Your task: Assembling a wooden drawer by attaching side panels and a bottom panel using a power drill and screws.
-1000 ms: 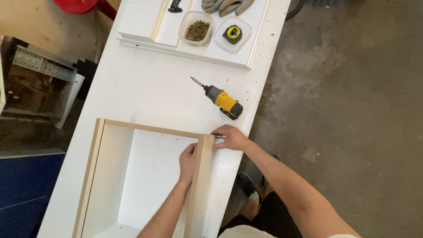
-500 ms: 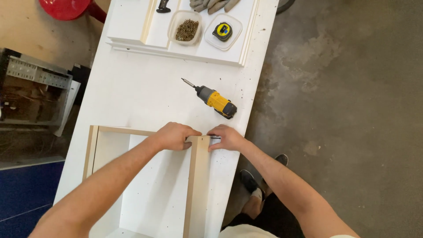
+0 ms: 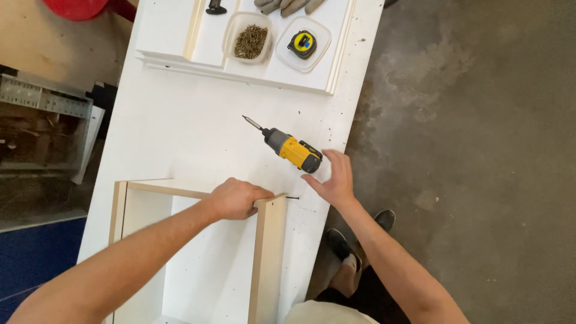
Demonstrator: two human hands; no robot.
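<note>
One white surface [image 3: 180, 126], long and narrow, speckled with small dark specks, carrying the following. One open box frame [image 3: 264, 252] of white panels with pale raw edges, lying at the near end of the surface; three of its sides show, the fourth is cut off by the picture edge. One left hand [image 3: 235, 198], fingers curled and pressed together over the far right corner of the frame, gripping the top edge where two panels meet. One screw [image 3: 292, 197], small and dark, sticking out sideways from that corner, just beside the left hand. One right hand [image 3: 335, 180], open, fingers spread and holding nothing, hovering at the surface's right edge — its fingertips just short of the driver's rear end. One cordless screwdriver [image 3: 288, 148], yellow and grey-black, lying on its side on the bare surface beyond the frame, bit pointing away to the upper left. At the far end — one stack of white boards [image 3: 174, 36], and on it two clear plastic containers: one [image 3: 248, 37] holding a heap of screws, too many to count, and one [image 3: 303, 45] holding a single yellow-and-black tape measure. One pair of grey gloves [image 3: 288, 6], partly out of view.
</note>
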